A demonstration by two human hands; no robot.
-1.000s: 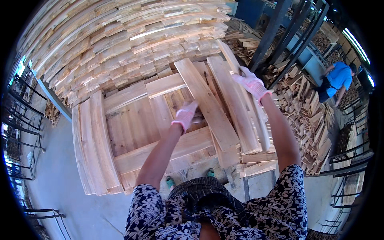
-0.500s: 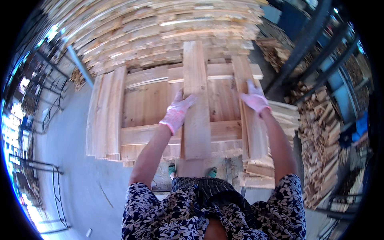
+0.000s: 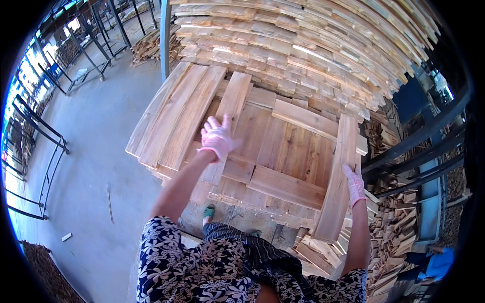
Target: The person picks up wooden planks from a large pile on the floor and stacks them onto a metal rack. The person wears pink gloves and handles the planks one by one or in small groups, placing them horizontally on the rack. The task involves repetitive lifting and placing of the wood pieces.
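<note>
Both my hands wear pale pink-white gloves. My left hand [image 3: 217, 139], fingers spread, is over a narrow plank [image 3: 234, 98] lying near the left-hand boards; motion blurs it a little, and whether it touches the plank is unclear. At the right end of the stack, my right hand [image 3: 355, 185] grips the outer edge of a long wooden plank [image 3: 339, 177]; its thumb is hidden. This plank lies across the stack, its near end jutting past the front. Between the hands are shorter crosswise boards [image 3: 288, 187] over a flat layer of planks [image 3: 295, 150].
Behind rises a tall pile of stacked boards [image 3: 283, 45]. Side-by-side boards [image 3: 177, 118] cover the stack's left end. Scrap wood [image 3: 399, 217] is heaped at right, by dark metal beams [image 3: 419, 134]. Someone in blue [image 3: 437, 265] is at lower right. Metal racks [image 3: 38, 126] stand left.
The view has turned to the right. The middle plank now lies close to the left-hand boards, and my left hand has opened wide above it. My right hand has come onto the right plank's edge.
</note>
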